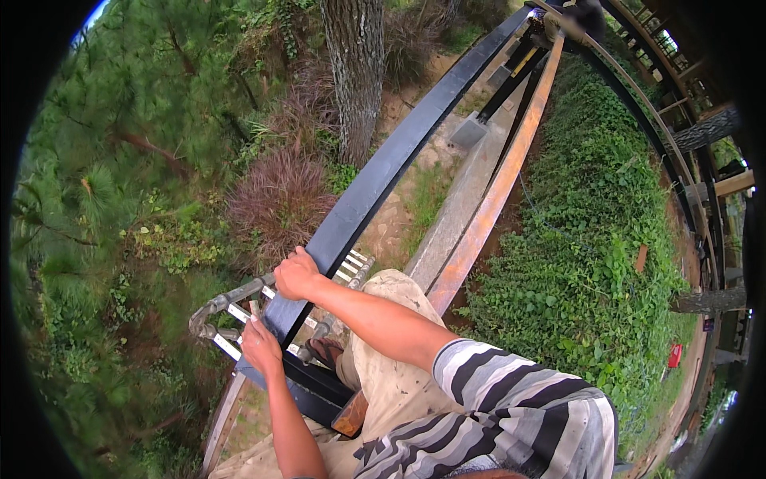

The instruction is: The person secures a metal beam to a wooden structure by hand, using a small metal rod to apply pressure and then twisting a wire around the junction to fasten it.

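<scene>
A long black metal beam (375,172) runs from in front of me up to the far right. My right hand (297,274) is closed over its left edge, the fingers curled and partly hidden. Lower down, beside the beam's near end, my left hand (262,348) is closed with its fingertips pointing up. A small pale piece shows at those fingertips, too small to name. Under my hands, a black crosspiece (307,391) meets the beam's near end.
A ladder-like frame (231,311) with pale rungs stands below the beam. To the right runs a rusty orange beam (499,188), above a concrete ledge (455,215). Another person (586,17) is at the beams' far end, near a bright spot. A tree trunk (353,80) rises beyond.
</scene>
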Demonstrator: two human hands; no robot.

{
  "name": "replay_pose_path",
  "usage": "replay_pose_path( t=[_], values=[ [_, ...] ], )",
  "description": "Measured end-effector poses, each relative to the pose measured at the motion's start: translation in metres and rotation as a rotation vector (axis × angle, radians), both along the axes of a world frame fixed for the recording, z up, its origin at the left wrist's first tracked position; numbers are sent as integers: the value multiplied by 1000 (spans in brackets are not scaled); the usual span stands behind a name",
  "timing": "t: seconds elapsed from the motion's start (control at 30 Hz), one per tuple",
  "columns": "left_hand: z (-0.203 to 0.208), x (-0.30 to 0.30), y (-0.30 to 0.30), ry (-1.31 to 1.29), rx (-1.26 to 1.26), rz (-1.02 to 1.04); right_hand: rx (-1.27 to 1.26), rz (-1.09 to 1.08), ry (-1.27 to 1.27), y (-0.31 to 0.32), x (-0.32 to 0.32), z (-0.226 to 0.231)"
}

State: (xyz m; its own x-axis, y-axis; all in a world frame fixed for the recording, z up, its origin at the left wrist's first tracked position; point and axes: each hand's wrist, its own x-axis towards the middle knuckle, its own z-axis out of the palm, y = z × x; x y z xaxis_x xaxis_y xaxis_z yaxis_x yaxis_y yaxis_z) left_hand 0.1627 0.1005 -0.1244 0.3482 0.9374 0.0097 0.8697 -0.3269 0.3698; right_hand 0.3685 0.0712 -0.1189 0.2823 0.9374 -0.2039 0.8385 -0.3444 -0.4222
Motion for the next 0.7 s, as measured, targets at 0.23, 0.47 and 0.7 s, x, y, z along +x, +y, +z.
replay_pose_path(
  t=[0.23,0.47,0.7],
  values=[
    [2,-1,-1,11,18,0,-96,34,-7,0,1,11],
    [0,0,0,14,16,-4,-99,30,-12,-1,2,13],
    [3,0,-1,20,15,-10,-90,42,-21,-1,3,13]
  ],
)
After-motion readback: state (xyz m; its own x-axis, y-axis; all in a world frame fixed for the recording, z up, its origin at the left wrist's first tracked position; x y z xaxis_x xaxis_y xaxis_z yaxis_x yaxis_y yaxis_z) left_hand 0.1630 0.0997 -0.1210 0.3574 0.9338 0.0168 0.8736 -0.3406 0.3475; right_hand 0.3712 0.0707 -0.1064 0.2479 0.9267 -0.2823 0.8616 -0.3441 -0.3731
